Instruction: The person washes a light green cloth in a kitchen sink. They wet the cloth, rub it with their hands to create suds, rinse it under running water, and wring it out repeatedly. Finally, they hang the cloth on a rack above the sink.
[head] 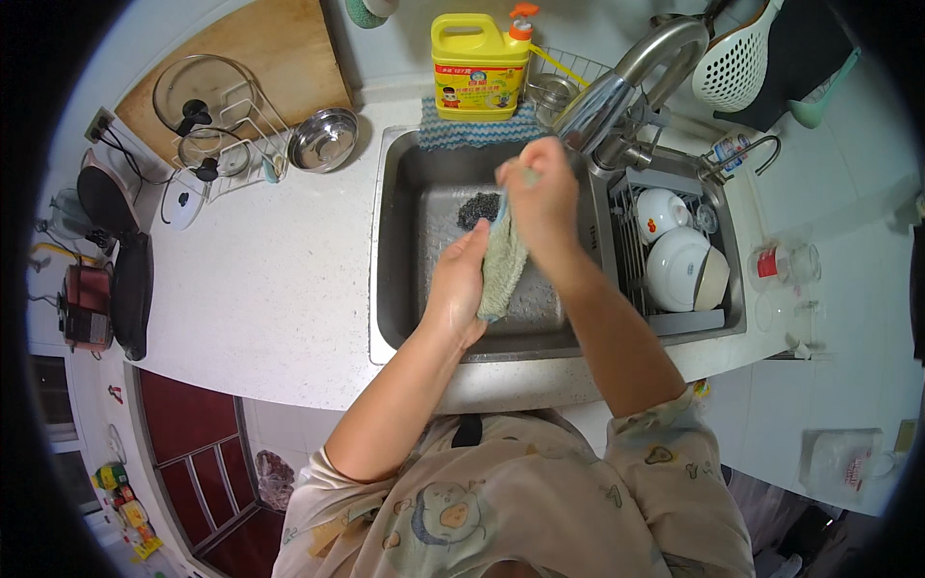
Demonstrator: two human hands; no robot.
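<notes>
Above the stainless steel sink basin (405,289), a pale green cloth with a light blue edge (504,267) is stretched between my two hands. My left hand (459,282) grips its lower part, with the thumb pointing up along it. The cloth's upper end is bunched in my right hand (545,199), which is slightly blurred. The cloth hides part of the basin floor. Behind it, the dark drain strainer (478,210) shows partly. Water drops lie on the basin floor. The steel faucet (607,94) arches in from the upper right.
A yellow detergent jug with an orange pump (477,68) stands on a striped cloth (462,130) behind the basin. White bowls (676,267) sit in a drying rack (683,321) at right. A steel bowl (323,140) and pot lids (202,94) are at the left back.
</notes>
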